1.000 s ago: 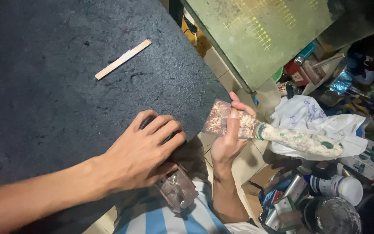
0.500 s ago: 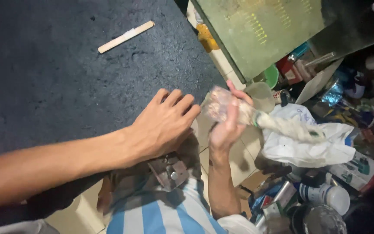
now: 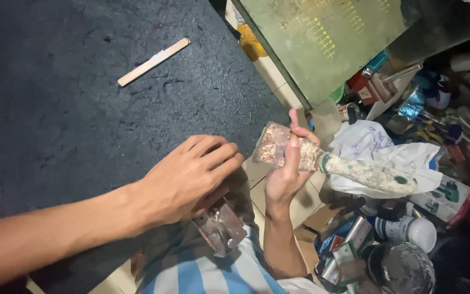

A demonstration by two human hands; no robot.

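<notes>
We see dim, warm light falling from above onto the hands, which are the brightest parts. The dark mat (image 3: 72, 125) soaks up light and shows little shadow. The clutter (image 3: 431, 179) at right sinks into murk, slightly soft and grainy.

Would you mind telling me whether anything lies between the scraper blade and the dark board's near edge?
Nothing visible does: the scraper in the right hand sits just off the board, beside the left hand.

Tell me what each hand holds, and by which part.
The right hand holds a scraper by its blade end. The left hand lies flat on the dark board, gripping nothing.
</notes>
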